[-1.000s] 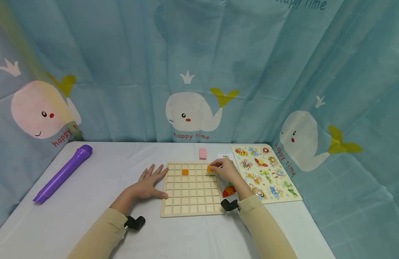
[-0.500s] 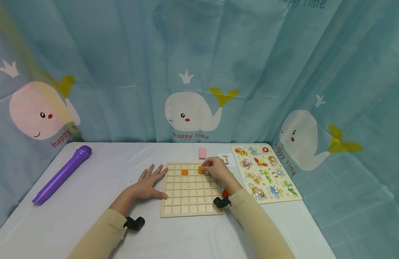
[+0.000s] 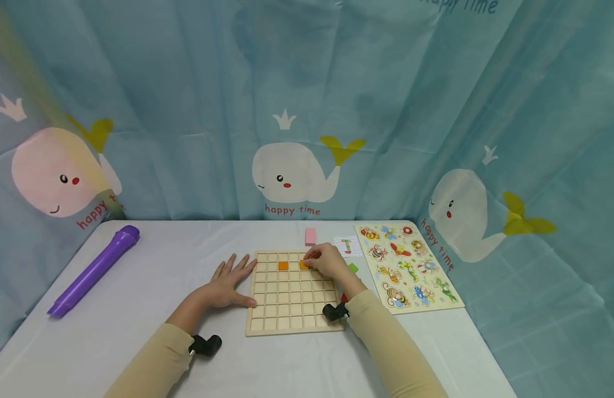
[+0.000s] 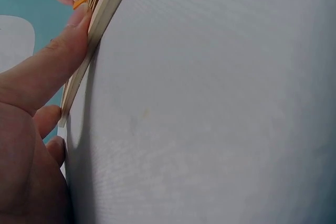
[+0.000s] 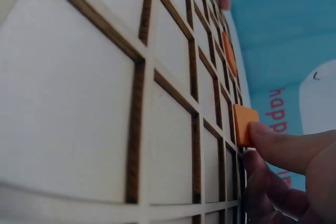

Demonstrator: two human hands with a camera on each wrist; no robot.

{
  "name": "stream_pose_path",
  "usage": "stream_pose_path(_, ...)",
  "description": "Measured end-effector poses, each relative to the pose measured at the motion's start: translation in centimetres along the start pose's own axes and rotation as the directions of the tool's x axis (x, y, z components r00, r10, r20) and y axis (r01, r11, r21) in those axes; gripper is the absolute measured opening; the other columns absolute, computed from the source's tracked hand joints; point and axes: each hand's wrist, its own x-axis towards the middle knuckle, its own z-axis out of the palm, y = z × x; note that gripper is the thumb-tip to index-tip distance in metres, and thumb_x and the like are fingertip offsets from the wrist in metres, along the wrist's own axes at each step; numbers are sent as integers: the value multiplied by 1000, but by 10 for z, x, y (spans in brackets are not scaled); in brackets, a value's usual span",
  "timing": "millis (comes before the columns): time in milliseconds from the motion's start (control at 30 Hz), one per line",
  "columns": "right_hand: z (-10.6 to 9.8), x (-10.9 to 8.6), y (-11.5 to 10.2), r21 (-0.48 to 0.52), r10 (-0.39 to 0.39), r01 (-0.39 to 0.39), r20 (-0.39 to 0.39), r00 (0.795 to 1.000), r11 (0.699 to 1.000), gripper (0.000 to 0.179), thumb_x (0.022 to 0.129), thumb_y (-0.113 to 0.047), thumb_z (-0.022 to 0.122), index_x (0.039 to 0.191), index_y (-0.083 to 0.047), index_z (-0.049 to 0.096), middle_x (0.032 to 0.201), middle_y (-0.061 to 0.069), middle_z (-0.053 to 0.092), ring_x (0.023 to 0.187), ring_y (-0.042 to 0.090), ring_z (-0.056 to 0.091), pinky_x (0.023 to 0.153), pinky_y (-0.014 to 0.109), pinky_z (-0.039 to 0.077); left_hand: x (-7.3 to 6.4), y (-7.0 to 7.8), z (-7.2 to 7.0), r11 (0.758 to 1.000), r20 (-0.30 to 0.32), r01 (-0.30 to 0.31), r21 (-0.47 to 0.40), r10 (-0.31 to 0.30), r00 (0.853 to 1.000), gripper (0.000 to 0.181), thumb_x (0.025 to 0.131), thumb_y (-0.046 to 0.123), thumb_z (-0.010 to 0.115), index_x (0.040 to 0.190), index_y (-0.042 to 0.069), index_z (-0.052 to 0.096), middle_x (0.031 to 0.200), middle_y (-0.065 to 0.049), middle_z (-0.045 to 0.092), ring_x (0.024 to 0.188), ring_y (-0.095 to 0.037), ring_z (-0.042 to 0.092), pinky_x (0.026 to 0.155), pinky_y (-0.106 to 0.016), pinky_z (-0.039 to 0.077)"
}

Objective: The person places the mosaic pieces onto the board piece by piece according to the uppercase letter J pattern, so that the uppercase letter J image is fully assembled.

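A wooden grid board (image 3: 287,309) lies on the white table in front of me. My left hand (image 3: 221,290) rests beside it with fingers spread, thumb and fingertips against its left edge. Between thumb and fingers, my right hand (image 3: 328,261) pinches an orange square tile (image 5: 245,124) at a cell near the board's far edge. The right wrist view has this tile standing slightly proud of the grid; whether it is fully seated I cannot tell. Another orange tile (image 3: 284,266) sits in a cell to its left, in the same row.
A pink block (image 3: 310,237) stands behind the board. A pattern card (image 3: 348,246) and an insect-and-animal puzzle board (image 3: 411,293) lie to the right. Green (image 3: 353,268) and red (image 3: 344,298) pieces show partly beside my right forearm. A purple microphone-shaped stick (image 3: 95,271) lies far left.
My right hand has carried the orange tile leftward across the far part of the board, uncovering the pattern card and a green piece. The left hand has kept its place.
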Motion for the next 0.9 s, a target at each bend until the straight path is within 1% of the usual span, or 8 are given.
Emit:
stream_pose_path(167,2,0,-4,-72,-11,12,16,1000,997,6,92,-26,76,94,-21,78,86,-5,70,77,13,61,71,32,52,-1,-1,0,1000,-1,7,7,-7,1000,119,72,62,83,162,14,22,170,-17,7,154,-45,-13,121,-63,-9)
stream_pose_path(300,-1,-3,-6,-89,-12,12,3,1000,996,8,91,-26,77,96,-20,78,88,-5,69,80,13,61,74,34,52,-1,0,0,1000,-4,3,8,-3,1000,119,71,62,83,162,14,23,170,-17,7,154,-45,-12,122,-63,-9)
stream_pose_path(467,-9,-10,-4,-46,-21,20,-10,1000,999,14,93,-26,75,103,-17,77,93,-3,68,83,16,60,72,34,53,-1,-1,0,1000,-10,-10,10,10,1000,119,72,61,83,162,13,23,170,-18,8,154,-45,-11,121,-64,-8)
stream_pose_path(567,-16,-15,-1,7,-18,18,-10,1000,1000,16,94,-24,74,107,-15,77,96,-2,69,82,16,61,69,32,54,-1,-2,0,1000,-10,-15,10,15,1000,119,72,61,83,162,12,23,169,-19,8,154,-46,-11,121,-64,-7)
stream_pose_path(667,-23,-22,3,53,-7,8,-27,1000,999,19,94,-22,74,109,-12,77,97,-1,70,81,17,63,68,31,55,-1,-4,0,1000,-7,-10,14,10,1000,120,72,62,83,162,13,22,170,-18,7,154,-45,-11,121,-64,-8)
stream_pose_path(733,-28,-27,5,63,2,1,-47,999,998,21,93,-22,74,111,-11,76,97,-1,71,81,17,64,69,32,56,-1,-4,0,1000,-7,-9,18,9,1000,120,72,63,82,162,14,22,170,-18,7,154,-45,-11,121,-64,-8)
stream_pose_path(900,-40,-41,12,39,10,-6,-105,994,999,22,92,-22,76,111,-11,77,97,-1,74,83,16,65,74,35,57,0,-2,0,1000,-5,-5,13,5,1000,120,71,63,82,162,14,22,170,-18,7,154,-45,-11,122,-64,-8)
